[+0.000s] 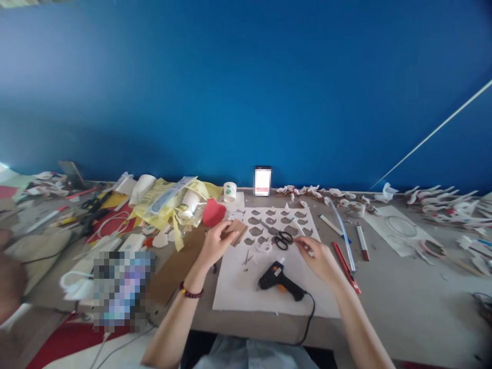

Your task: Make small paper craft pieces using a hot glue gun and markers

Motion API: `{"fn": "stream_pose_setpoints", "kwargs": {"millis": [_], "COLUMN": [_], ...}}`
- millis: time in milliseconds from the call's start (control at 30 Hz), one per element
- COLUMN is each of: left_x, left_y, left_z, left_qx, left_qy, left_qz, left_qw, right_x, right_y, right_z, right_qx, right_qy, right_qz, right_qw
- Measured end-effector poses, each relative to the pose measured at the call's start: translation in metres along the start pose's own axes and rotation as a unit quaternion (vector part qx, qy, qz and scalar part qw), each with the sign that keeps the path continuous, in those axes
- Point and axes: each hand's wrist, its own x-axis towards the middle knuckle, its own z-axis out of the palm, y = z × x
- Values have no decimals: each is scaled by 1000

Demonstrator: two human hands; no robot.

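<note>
My left hand (219,243) grips a small brown piece of cardboard (239,231) between thumb and fingers, above the left side of a white sheet (240,294). My right hand (318,259) hovers at the sheet's right side with thumb and fingertips pinched together; whatever is between them is too small to make out. Black-handled scissors (283,240) lie just left of those fingertips, over leaf- or bird-like cut-outs in the sheet. Nearer to me rests a black glue gun (280,281) with an orange trigger, its cord trailing off the front edge. Small scraps (247,260) are scattered beside it.
Right of the sheet lie a red utility knife (346,267) and markers (362,242). White bird-like paper pieces (446,202) line the back. A paper cup (229,191), lit phone (263,182) and yellow plastic packaging (165,202) stand behind. Another person's arm (11,279) shows at left.
</note>
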Motion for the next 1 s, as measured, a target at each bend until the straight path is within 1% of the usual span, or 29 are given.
{"fn": "stream_pose_setpoints", "kwargs": {"millis": [33, 100, 167, 233, 267, 367, 433, 500, 633, 767, 833, 867, 933, 1000], "left_x": [2, 7, 9, 9, 9, 5, 4, 4, 5, 5, 5, 4, 4, 3], "left_y": [2, 0, -5, -10, -13, -18, -20, -23, -26, -27, -26, -26, -26, -26], "left_z": [8, 24, 39, 48, 51, 52, 51, 50, 50, 52, 53, 53, 55, 56], "left_qx": [-10, -15, -44, -84, -111, -207, -257, -276, -283, -268, -252, -247, -245, -251], "left_qy": [-8, 8, 24, 35, 30, -24, -45, -37, -9, 15, 29, 37, 50, 63], "left_qz": [-9, -23, -28, -49, -67, -117, -127, -125, -115, -86, -64, -53, -39, -31], "left_qw": [1000, 1000, 998, 995, 991, 971, 957, 952, 952, 960, 965, 967, 967, 965], "right_x": [5, 14, 22, 27, 29, 30, 30, 32, 34, 32, 31, 31, 31, 30], "right_y": [-4, -11, -15, -16, -16, -11, -8, -5, -3, 2, 5, 5, 2, -4], "right_z": [4, 14, 23, 32, 35, 44, 48, 49, 49, 46, 43, 42, 39, 38], "right_qx": [-21, -78, -131, -164, -173, -185, -186, -179, -150, -80, -3, 52, 178, 299], "right_qy": [-15, -31, -33, -41, -43, -26, -10, -7, -2, 13, 14, 11, -9, -47], "right_qz": [1, 11, 35, 66, 78, 91, 82, 68, 45, 80, 103, 117, 150, 180], "right_qw": [1000, 996, 990, 983, 981, 978, 979, 981, 988, 993, 995, 992, 972, 936]}}
